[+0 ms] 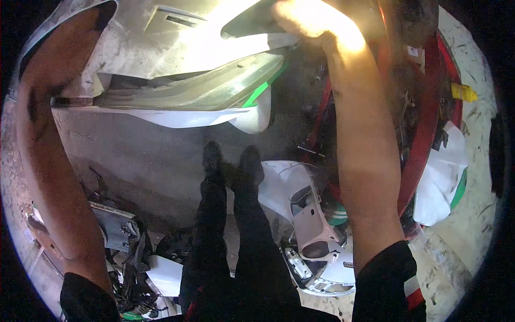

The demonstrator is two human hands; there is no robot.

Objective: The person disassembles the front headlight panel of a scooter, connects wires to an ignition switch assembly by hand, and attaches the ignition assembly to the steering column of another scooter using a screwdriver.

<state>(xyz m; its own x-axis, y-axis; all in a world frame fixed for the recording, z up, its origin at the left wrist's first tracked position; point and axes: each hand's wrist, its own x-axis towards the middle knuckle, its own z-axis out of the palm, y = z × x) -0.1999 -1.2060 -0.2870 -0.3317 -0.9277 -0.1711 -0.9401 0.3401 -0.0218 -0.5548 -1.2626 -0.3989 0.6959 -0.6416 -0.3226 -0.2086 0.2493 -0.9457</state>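
A large pale, scuffed panel (134, 48) fills the top, with a long trim piece (182, 96) in white, dark grey and green along its lower edge. My left hand (94, 19) is at the panel's upper left, its fingers too dark and hidden to make out. My right hand (308, 19) is at the panel's upper right in strong glare, beside a dark opening (249, 21); what its fingers hold, if anything, cannot be seen.
My legs (247, 220) stand on the grey floor (134, 150). Loose white fairings (284, 182) lie at lower middle right; a radiator-like part (110, 228) and black cables lie lower left. A red frame (421, 161), white panel (440, 182) and yellow object (464, 92) are at right.
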